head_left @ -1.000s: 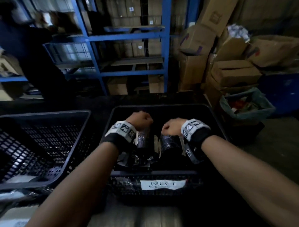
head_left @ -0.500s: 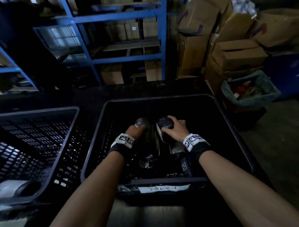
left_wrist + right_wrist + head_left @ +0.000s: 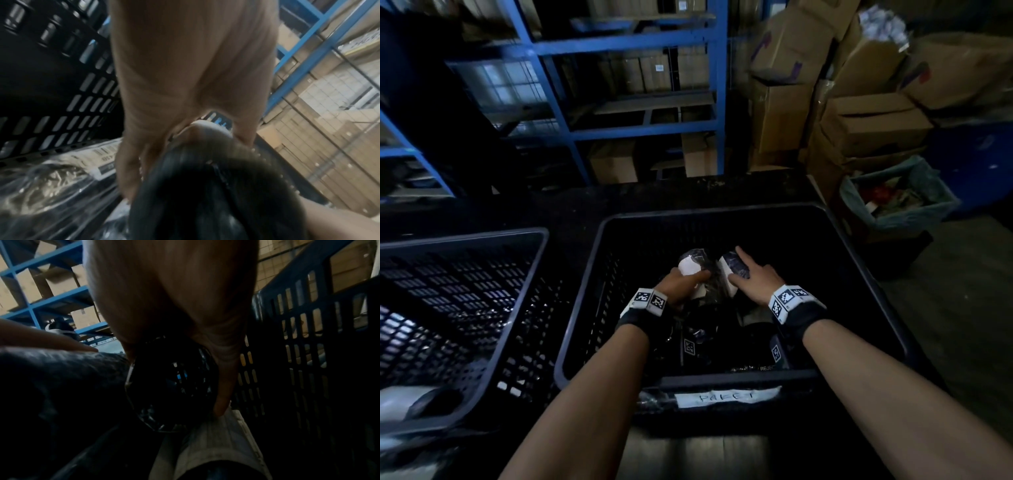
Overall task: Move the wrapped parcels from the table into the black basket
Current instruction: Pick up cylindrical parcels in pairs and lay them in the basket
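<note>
The black basket [image 3: 585, 291] labelled "PAKET" stands in front of me, and both hands are down inside it. My left hand [image 3: 683, 284] holds a black-wrapped parcel [image 3: 690, 265] with a white label, the thumb laid across the label. In the left wrist view its fingers [image 3: 127, 170] run down one side of that parcel [image 3: 195, 194]. My right hand [image 3: 751, 279] rests with spread, straight fingers on a second black parcel [image 3: 732, 263] beside the first. In the right wrist view one finger [image 3: 222, 394] lies along that parcel [image 3: 170, 386]. More wrapped parcels [image 3: 698, 339] lie under my wrists.
A second dark slotted basket [image 3: 517, 308] stands to the left with a pale parcel [image 3: 400, 404] in it. Blue shelving [image 3: 571, 102] with cartons fills the back. Stacked cardboard boxes [image 3: 873, 120] and a lined bin [image 3: 893, 205] stand at the right.
Both hands have lowered their parcels from above the near rim down into the basket. The right hand's fingers have uncurled and now lie spread on its parcel.
</note>
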